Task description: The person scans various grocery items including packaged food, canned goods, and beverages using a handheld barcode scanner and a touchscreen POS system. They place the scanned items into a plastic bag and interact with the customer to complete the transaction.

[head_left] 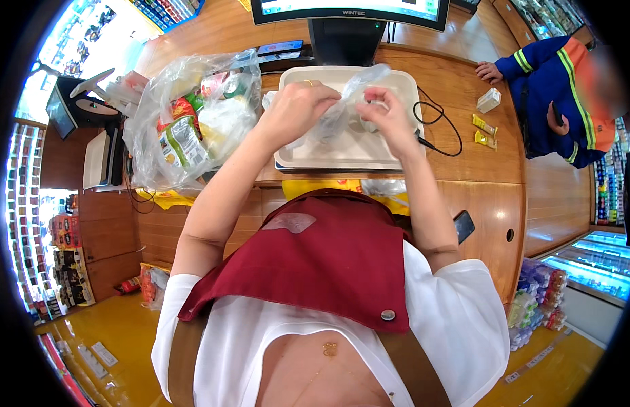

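A thin clear plastic bag (332, 122) is stretched out above a cream-coloured tray (308, 157) on the counter. My left hand (298, 112) is closed, its thumb and fingers pinching the left side of the bag. At the bag's right side is my right hand (391, 123), with fingers curled and a gap showing between the fingertips and thumb. I see no firm hold on the bag there. Left of the tray stands a large, full clear plastic bag (149, 146) holding several colourful snack packets (183, 139).
Behind the tray stands a monitor (345, 37). A black cable (440, 112) curls beside the tray. Farther right lie a small white box (489, 100) and two yellow packets (484, 132). A person in a blue and orange jacket (552, 64) leans a hand on the counter. A phone (463, 226) lies nearer me.
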### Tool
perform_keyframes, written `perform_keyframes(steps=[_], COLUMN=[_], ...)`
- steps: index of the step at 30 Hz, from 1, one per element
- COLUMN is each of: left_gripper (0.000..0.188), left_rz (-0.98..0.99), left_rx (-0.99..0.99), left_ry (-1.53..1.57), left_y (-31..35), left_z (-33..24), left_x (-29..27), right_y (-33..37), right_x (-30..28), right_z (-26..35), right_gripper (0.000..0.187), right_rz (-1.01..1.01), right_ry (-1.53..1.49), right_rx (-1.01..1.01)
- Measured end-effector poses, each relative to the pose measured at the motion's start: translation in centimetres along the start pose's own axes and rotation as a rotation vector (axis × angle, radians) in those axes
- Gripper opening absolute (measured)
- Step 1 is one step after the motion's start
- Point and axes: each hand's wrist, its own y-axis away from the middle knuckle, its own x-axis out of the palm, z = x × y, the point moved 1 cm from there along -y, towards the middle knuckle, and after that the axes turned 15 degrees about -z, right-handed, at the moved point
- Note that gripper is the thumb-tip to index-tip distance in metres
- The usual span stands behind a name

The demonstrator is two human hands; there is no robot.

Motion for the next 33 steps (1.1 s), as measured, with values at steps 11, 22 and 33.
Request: perform_keyframes(steps=[11,22,33], left_gripper=[0.016,0.035,0.021], left_rz=[-0.212,-0.148,-0.103], left_rx=[-0.301,0.187,-0.518], left_ry=[-0.092,-0.216,-0.213], left_y=[-1.5,-1.3,-0.7], left_z=[3.6,-3.5,5.2], left_x=[-4.7,-4.2,-6.9], right_y=[0.6,-0.2,-2.8], right_x=[-0.3,0.4,-1.7], right_z=[-2.6,0.5,-1.3], right_gripper=[0.013,0.022,0.022], right_rz=[-0.181,-0.204,-0.368], right_ry=[0.270,0.458,0.608], right_rx=[-0.168,-0.662,-0.211])
